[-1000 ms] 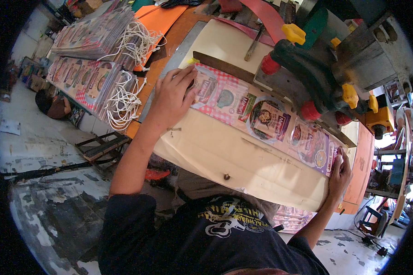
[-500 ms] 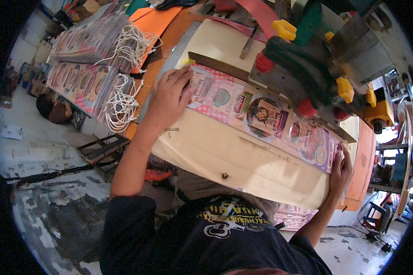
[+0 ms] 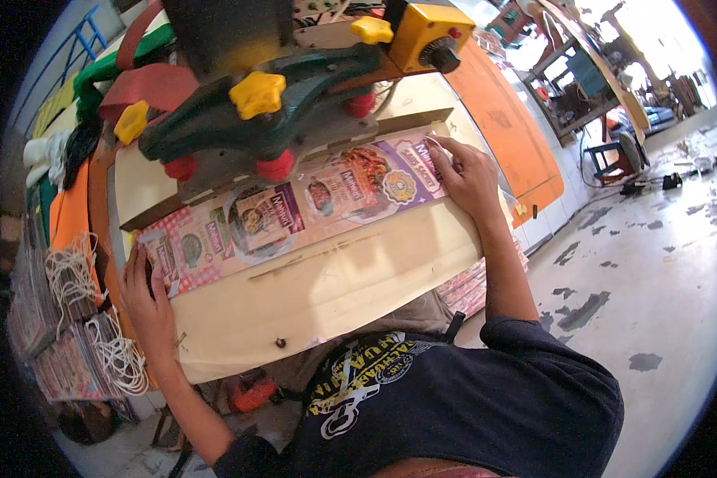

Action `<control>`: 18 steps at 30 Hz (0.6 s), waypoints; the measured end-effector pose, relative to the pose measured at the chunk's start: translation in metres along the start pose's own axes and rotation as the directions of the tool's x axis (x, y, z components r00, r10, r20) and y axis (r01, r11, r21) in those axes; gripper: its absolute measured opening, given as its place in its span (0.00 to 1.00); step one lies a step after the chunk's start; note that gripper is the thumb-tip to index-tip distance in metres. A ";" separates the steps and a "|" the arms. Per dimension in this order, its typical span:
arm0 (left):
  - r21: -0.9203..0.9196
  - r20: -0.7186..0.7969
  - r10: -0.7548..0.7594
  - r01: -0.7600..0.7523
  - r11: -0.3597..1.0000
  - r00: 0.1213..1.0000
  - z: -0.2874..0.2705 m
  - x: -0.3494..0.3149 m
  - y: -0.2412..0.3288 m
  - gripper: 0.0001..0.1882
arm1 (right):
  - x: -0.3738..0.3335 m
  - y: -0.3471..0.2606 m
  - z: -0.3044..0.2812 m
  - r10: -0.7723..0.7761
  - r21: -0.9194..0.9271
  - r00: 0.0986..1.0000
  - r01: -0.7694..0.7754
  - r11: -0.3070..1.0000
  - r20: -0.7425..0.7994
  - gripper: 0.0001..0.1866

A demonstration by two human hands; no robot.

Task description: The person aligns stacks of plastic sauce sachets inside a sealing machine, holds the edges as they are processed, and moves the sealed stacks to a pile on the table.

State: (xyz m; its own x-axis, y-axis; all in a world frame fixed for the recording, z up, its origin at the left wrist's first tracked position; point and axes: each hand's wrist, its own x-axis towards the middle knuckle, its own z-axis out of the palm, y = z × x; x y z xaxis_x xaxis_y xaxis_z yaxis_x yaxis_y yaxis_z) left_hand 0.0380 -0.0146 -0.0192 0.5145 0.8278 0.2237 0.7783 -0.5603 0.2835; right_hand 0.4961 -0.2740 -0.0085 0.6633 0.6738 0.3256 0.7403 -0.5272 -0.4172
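Note:
A long printed strip (image 3: 239,231), glossy with food pictures and a pink checked end, lies on a cream-covered board (image 3: 311,287). Its far edge runs along a brown guide bar (image 3: 147,209). My left hand (image 3: 147,307) rests at the strip's left end, fingers stretched out along the edge. At the other end, my right hand (image 3: 468,177) pinches the upper right corner between thumb and fingers. Above the strip stands a press head with a dark green frame (image 3: 319,84), yellow star knobs (image 3: 257,94) and red feet (image 3: 275,166), clear of both hands.
A yellow control box (image 3: 430,44) with a black dial stands behind the board. At left lie stacks of printed pieces (image 3: 68,358) with white cords (image 3: 115,350). An orange tabletop (image 3: 506,119) extends to the right. More printed pieces (image 3: 474,287) sit below the board's near edge.
The view has swung toward the right, bringing the control box and right-hand floor further in. Both hands stay at the strip's ends; the right fingers now pinch its corner.

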 end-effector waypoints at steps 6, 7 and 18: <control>0.071 0.017 0.017 -0.018 0.997 1.000 -0.001 0.000 -0.004 0.26 | -0.004 0.004 0.005 0.000 0.052 0.999 0.002 0.999 -0.039 0.16; 0.085 0.023 0.028 -0.030 0.996 0.999 -0.001 0.001 -0.005 0.26 | -0.004 0.004 0.005 0.001 0.050 0.999 0.000 0.999 -0.036 0.16; 0.045 0.010 0.048 -0.049 0.998 0.999 -0.002 0.001 -0.007 0.27 | -0.002 0.004 0.007 0.035 0.041 0.999 -0.034 0.999 -0.009 0.14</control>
State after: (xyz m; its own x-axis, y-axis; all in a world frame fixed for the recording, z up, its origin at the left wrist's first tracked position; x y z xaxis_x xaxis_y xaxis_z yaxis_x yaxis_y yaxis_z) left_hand 0.0318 -0.0098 -0.0193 0.5550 0.8000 0.2279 0.7677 -0.5981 0.2302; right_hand 0.4974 -0.2741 -0.0168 0.6895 0.6504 0.3187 0.7121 -0.5282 -0.4625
